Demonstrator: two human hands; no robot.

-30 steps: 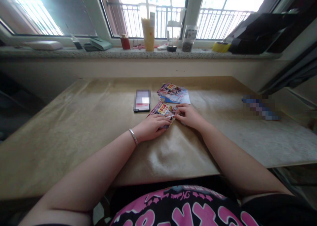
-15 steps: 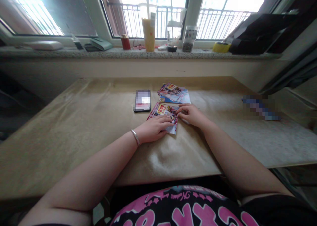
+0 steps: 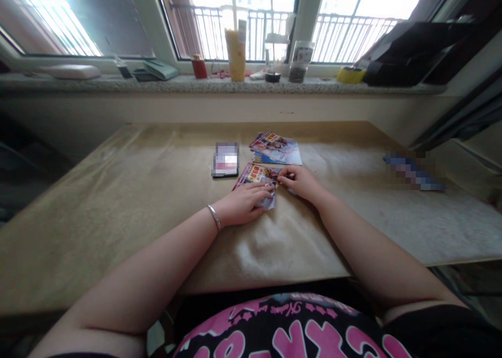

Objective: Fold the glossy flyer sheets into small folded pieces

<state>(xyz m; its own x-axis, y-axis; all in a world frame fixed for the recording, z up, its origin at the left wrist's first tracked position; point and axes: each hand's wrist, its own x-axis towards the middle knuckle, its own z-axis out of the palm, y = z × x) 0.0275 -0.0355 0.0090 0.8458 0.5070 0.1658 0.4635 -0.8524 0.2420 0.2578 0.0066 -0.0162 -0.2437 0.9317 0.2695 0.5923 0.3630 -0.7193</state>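
A colourful printed leaflet (image 3: 257, 174) with a yellow price patch lies on the table. My left hand (image 3: 248, 200), a silver bracelet at its wrist, rests flat across the lower part of this leaflet, fingers stretched out. At the leaflet's right edge, my right hand (image 3: 300, 182) has its thumb and fingers pinched on the paper, which seems bent up there. Just beyond lies a stack of similar leaflets (image 3: 278, 149), slightly fanned. The leaflet's lower left is hidden under my left hand.
Left of the leaflets is a phone-like device (image 3: 225, 160) with a blurred screen. A blurred bluish item (image 3: 413, 172) lies at the table's right. The tan-covered table (image 3: 137, 201) meets a wall below a windowsill (image 3: 176, 86) holding cups, a red-capped jar and yellow tape (image 3: 350, 75).
My right hand has shifted slightly left, its fingers now more curled. The leaflet's right edge has drawn in to the left. My left hand stays in place.
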